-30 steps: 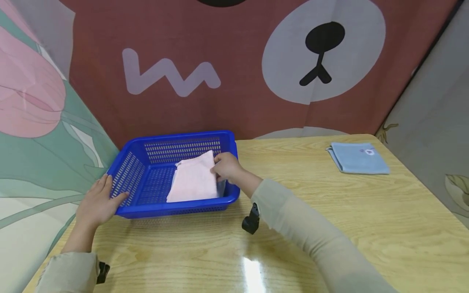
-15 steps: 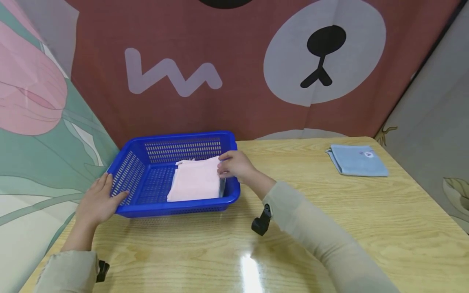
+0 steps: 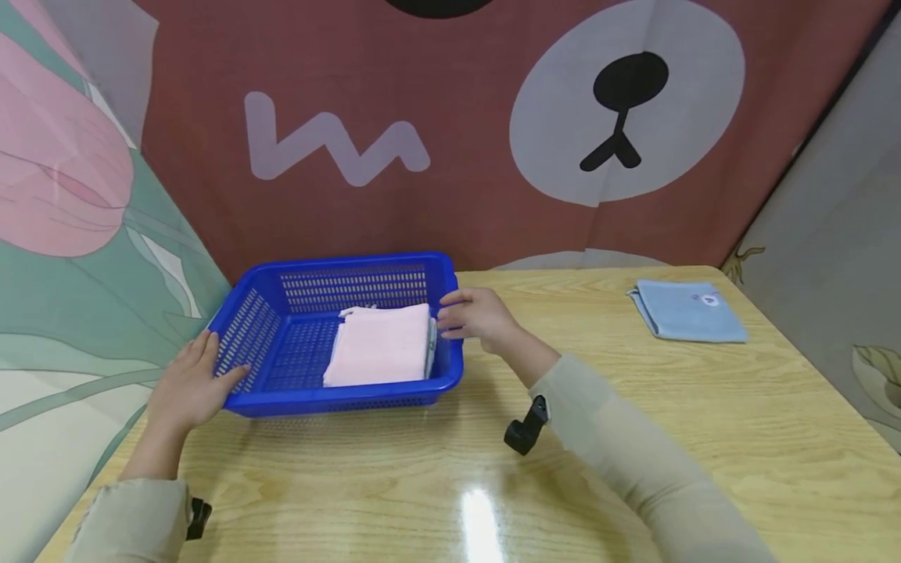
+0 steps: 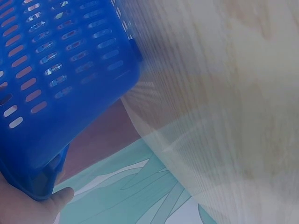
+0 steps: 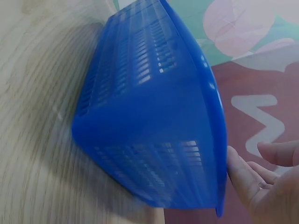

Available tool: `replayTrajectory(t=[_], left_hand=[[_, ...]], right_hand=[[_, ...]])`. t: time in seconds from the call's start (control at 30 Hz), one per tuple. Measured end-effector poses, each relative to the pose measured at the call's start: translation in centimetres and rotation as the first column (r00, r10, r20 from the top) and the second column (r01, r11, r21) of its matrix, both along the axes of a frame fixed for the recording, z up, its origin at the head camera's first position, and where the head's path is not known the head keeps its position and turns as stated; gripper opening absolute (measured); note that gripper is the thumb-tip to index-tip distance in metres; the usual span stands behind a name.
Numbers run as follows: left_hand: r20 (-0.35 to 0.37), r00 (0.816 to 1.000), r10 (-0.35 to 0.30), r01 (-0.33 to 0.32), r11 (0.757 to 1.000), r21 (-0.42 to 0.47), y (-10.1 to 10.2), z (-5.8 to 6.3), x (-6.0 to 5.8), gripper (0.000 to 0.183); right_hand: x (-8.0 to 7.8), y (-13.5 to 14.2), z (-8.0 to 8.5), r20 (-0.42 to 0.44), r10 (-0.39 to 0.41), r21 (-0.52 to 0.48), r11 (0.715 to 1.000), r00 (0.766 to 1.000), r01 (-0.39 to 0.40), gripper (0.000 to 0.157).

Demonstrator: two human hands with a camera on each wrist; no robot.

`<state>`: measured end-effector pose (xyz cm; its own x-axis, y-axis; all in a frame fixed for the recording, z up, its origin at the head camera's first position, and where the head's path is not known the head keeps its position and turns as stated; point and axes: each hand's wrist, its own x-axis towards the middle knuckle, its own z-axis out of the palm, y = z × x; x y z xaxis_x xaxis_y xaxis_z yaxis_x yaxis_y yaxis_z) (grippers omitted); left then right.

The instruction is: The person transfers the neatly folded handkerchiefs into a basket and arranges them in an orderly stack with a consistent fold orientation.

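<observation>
In the head view a blue plastic basket point(image 3: 331, 400) with slotted walls stands at the left of the table. Inside, at its right end, lies a folded pale pink cloth point(image 3: 380, 344) on top of other folded cloth, whose bluish edge point(image 3: 431, 348) shows at the right. My left hand point(image 3: 188, 383) holds the basket's front left corner, thumb over the front rim and fingers along the left rim. Over the right rim is my right hand point(image 3: 479, 317), fingers loosely extended and holding nothing. The right wrist view shows those fingers point(image 5: 240, 175) beside the rim.
A folded light blue cloth point(image 3: 693, 313) with a small printed patch lies at the far right of the wooden table point(image 3: 598, 375). Printed curtains hang behind the table and at both sides. The basket stands close to the back curtain.
My right hand has let go of the pink cloth and drawn back rightward to the rim. The cloth's raised right edge now lies flat. My left hand stays at the corner.
</observation>
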<state>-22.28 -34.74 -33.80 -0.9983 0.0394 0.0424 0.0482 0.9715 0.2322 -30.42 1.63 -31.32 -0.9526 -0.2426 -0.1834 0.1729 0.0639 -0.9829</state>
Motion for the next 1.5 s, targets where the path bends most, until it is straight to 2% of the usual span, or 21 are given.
replayTrajectory(t=[0.27, 0.47, 0.9, 1.2, 1.5], left_hand=[[-0.004, 1.000, -0.002, 0.002, 1.000, -0.009, -0.1, 0.1, 0.0, 0.077], [-0.013, 1.000, -0.004, 0.004, 1.000, -0.014, 0.0, -0.1, -0.1, 0.077], [-0.002, 1.000, -0.002, 0.002, 1.000, 0.000, 0.0, 0.0, -0.1, 0.077], [-0.016, 1.000, -0.018, 0.018, 1.000, -0.003, -0.4, -0.2, 0.1, 0.077], [-0.020, 1.000, -0.017, 0.017, 1.000, -0.002, -0.1, -0.2, -0.1, 0.077]], right_hand=[[0.1, 2.5, -0.2, -0.040, -0.042, -0.032, 0.999, 0.998, 0.041, 0.032], [0.0, 4.7, -0.8, -0.029, -0.066, -0.059, 0.996, 0.997, 0.064, 0.032], [0.3, 9.2, -1.8, -0.036, -0.100, -0.036, 0.994, 0.994, 0.099, 0.036], [0.6, 11.5, -2.7, -0.039, -0.146, 0.022, 0.989, 0.988, 0.147, 0.038], [0.9, 15.1, -3.2, -0.053, -0.179, 0.066, 0.981, 0.982, 0.182, 0.041]])
